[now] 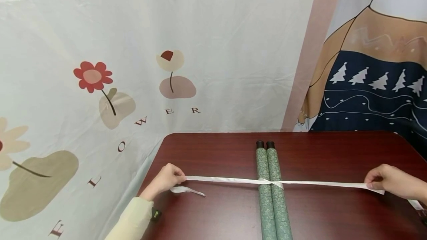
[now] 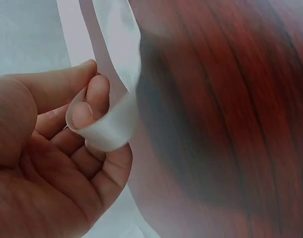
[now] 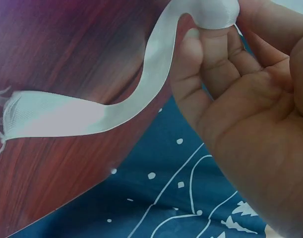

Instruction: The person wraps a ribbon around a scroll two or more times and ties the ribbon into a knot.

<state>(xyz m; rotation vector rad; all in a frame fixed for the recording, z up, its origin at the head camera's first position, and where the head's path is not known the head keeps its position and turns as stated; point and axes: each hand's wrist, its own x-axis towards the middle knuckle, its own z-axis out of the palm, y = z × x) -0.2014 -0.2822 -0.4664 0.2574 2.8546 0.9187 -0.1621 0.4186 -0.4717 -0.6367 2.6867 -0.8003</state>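
Two green patterned scroll rolls (image 1: 267, 203) with dark end knobs lie side by side on the table. A white ribbon (image 1: 223, 180) wraps around both and crosses on top of them. At the left, my left hand (image 1: 167, 179) pinches one length of the ribbon; its loose tail curls below the fingers, and the left wrist view shows the ribbon (image 2: 109, 129) looping by the fingertips. Far to the right, my right hand (image 1: 393, 180) pinches the other length. In the right wrist view that ribbon's tail (image 3: 57, 116) hangs with a frayed end. Both lengths look stretched nearly straight.
The dark red wooden table (image 1: 207, 151) has its far edge against a pale printed curtain (image 1: 233, 47). A navy tree-patterned cloth (image 1: 373, 99) hangs at the back right. A dark wristband (image 1: 155, 214) sits on the left wrist.
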